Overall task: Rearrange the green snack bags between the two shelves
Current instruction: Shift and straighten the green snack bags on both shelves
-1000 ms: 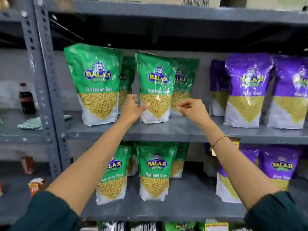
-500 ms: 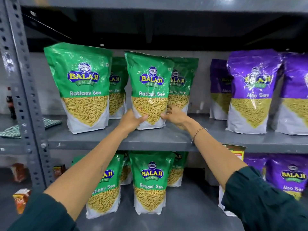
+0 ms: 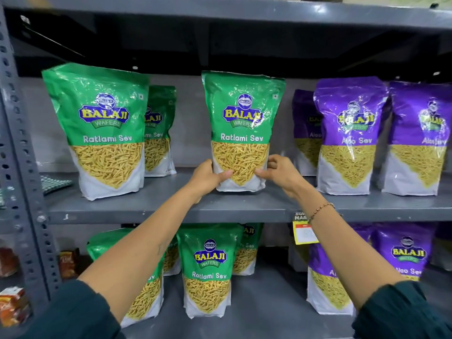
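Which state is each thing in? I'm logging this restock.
Held green bag: upright, gripped at its base.
Left hand: closed on the bag's lower left.
Right hand: closed on its lower right.
Left green bag: upright, untouched.
Purple bags: upright, untouched.

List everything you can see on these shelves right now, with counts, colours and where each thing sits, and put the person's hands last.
Held green bag: one, green, upper shelf centre, upright, gripped at its lower sides.
Other green bags, upper shelf: two, green; one front left, one behind it.
Green bags, lower shelf: at least four, green, partly hidden by the arms; clearest at centre.
Purple bags, upper shelf: three, purple, right side; nearest the middle in front.
Purple bags, lower shelf: at least two, purple, right.
Price tag: one, yellow, hanging from the upper shelf edge.
Upper shelf: one, grey metal.
Small packets: red and brown, far left, too blurred to count.
Left hand: on the held bag's left side.
Right hand: on its right side, bracelet on the wrist.
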